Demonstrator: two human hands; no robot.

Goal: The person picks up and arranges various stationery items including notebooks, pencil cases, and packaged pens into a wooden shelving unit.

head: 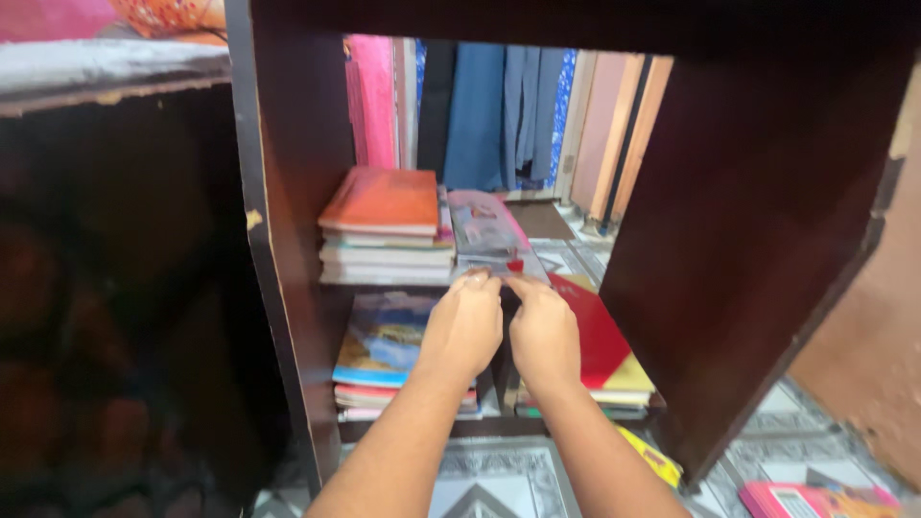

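A dark wooden open-backed shelf unit (288,192) stands in front of me. On its upper shelf lies a stack of books (384,235) topped by an orange one. Beside that stack lies a thin pink-grey book (484,230). My left hand (465,326) and my right hand (542,331) reach in side by side, and both grip the near edge of that thin book with their fingertips. Below my hands, the lower shelf holds a pile with a blue picture-cover book (384,336) and another pile topped by a red book (595,331).
Blue and pink clothes (489,105) hang behind the shelf's open back. A pink book (815,499) and a yellow item (652,459) lie on the patterned tile floor at the lower right. A dark cabinet (115,288) fills the left side.
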